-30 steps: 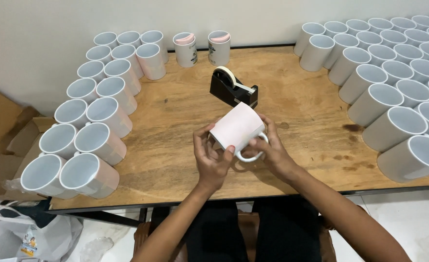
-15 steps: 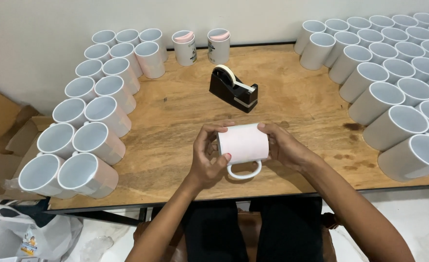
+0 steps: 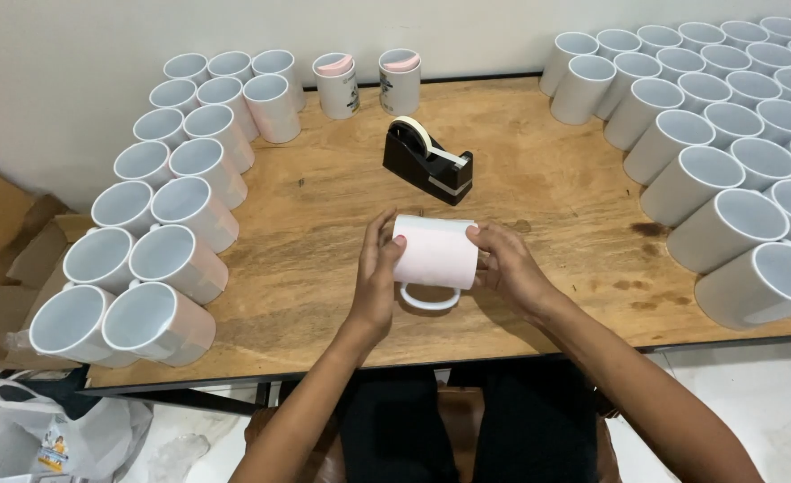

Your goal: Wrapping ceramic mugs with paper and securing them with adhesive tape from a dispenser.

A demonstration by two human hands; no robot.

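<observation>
The white mug (image 3: 435,253), wrapped in a pale pink sheet, had turned from tilted to lying level, handle toward the person, held just above the wooden table (image 3: 324,224). The left hand (image 3: 376,273) and right hand (image 3: 505,266) clasped its two ends, fingers curled closed against the wrap. Behind it stood the black tape dispenser (image 3: 427,161), rows of white mugs (image 3: 158,233) at both sides.

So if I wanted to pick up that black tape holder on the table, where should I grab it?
Probably grab the black tape dispenser by its two long flat sides, coming down from above with fingers on either side of its low block-shaped base. It stands upright on the wooden table with open space around it. Stay clear of the front end, where the strip of tape sticks out over the cutter.
</observation>
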